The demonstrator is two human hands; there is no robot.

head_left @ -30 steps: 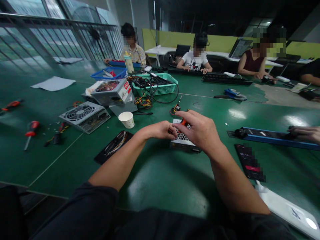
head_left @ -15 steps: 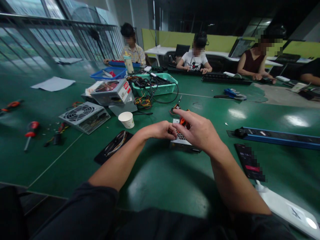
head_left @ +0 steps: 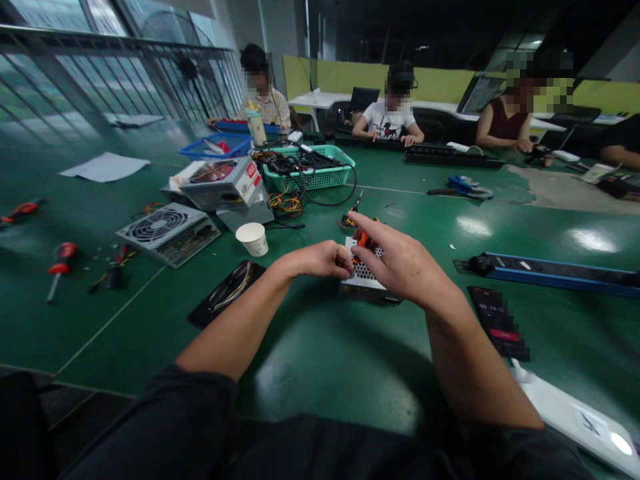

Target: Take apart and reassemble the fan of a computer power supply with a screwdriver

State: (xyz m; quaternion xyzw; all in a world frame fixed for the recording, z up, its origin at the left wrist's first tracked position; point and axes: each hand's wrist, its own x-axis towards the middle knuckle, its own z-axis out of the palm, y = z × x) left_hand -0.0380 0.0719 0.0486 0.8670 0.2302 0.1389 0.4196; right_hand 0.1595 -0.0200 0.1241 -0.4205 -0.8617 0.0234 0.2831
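Note:
On the green table before me lies a small metal power supply (head_left: 369,272) with a honeycomb vent in its pale casing. My left hand (head_left: 330,259) is closed at its left edge, fingers curled and touching the casing. Above the box is my right hand (head_left: 393,257), thumb and fingers around an orange-handled tool (head_left: 364,240) whose working end I cannot make out. The palm covers part of the tool and the right side of the box. Just behind lie some loose wires (head_left: 345,220) and a thin pointed tip (head_left: 359,198).
To the left are a paper cup (head_left: 252,239), a dark tray of wires (head_left: 227,293), other power supplies (head_left: 170,230) and a red screwdriver (head_left: 63,263). A green basket (head_left: 320,177) holds cables. A phone (head_left: 497,323) and a blue power strip (head_left: 560,273) lie right. Several people sit opposite.
My right hand has shifted slightly, its thumb tip moving right, and more of the honeycomb vent shows. The orange part has moved a little left. My left hand stays at the box's edge.

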